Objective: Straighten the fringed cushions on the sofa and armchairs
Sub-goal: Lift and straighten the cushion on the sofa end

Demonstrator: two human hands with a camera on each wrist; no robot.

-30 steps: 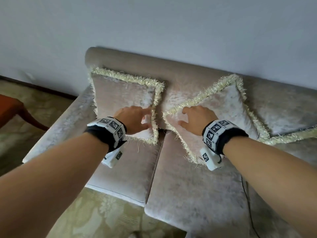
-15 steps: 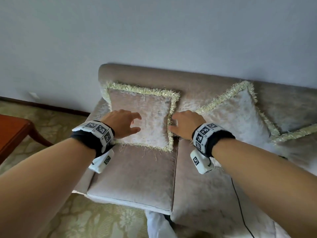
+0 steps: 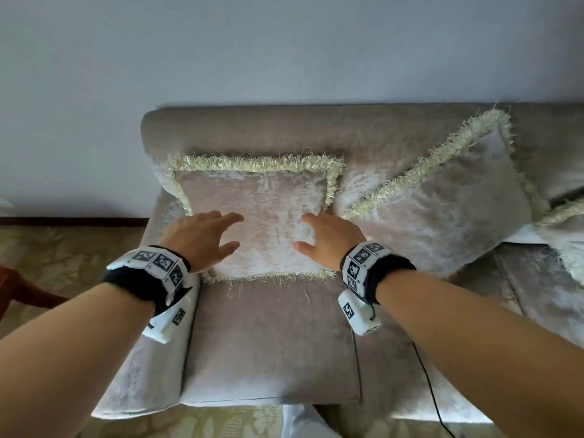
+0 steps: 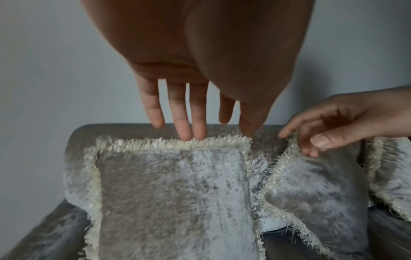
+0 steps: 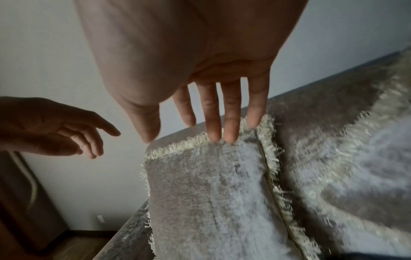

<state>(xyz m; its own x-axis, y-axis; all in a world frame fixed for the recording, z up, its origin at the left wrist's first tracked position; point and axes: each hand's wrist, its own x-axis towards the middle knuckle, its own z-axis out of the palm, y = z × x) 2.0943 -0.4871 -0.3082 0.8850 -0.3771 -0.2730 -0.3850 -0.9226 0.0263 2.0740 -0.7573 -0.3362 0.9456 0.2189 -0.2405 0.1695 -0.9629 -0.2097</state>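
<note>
A beige fringed cushion (image 3: pixel 268 200) (image 4: pixel 173 193) (image 5: pixel 206 193) stands square against the backrest at the left end of the sofa (image 3: pixel 271 343). My left hand (image 3: pixel 221 232) (image 4: pixel 189 114) is spread over the cushion's left half. My right hand (image 3: pixel 308 232) (image 5: pixel 222 114) is spread over its right half. Both have straight fingers and hold nothing. Contact with the fabric cannot be told. A second fringed cushion (image 3: pixel 442 222) (image 4: pixel 311 193) (image 5: pixel 355 167) leans tilted to the right. Part of a third cushion (image 3: pixel 568 235) shows at the right edge.
A grey wall (image 3: pixel 284 42) rises behind the sofa. Red-brown wooden furniture (image 3: pixel 19 289) stands on patterned carpet (image 3: pixel 63 248) to the left. A thin black cable (image 3: pixel 433 390) runs down the seat front at the right.
My right hand has left the tilted cushion and moved left onto the left cushion. My left hand shifted to that cushion's left half. The view has swung left.
</note>
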